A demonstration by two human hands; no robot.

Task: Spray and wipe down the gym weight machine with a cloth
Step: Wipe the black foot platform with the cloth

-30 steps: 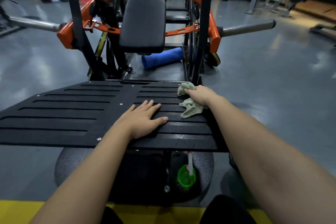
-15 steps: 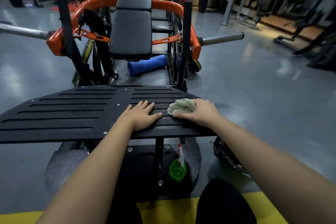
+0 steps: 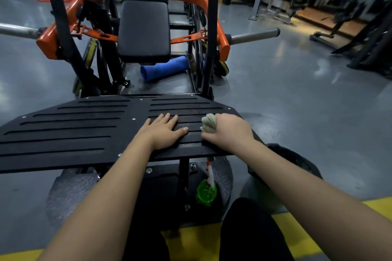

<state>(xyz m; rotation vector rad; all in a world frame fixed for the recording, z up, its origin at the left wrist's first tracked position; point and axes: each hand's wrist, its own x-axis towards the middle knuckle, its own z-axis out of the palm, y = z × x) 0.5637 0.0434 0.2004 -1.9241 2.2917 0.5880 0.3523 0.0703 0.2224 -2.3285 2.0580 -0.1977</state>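
Head: cloth (image 3: 209, 122) now tighter in right hand (image 3: 228, 131)

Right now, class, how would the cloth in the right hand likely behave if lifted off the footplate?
Probably floppy: the cloth bunches into soft folds in the right hand. Likely light for its size, since it crumples so small.

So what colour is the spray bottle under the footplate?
The spray bottle is bright green; the head view shows it best.
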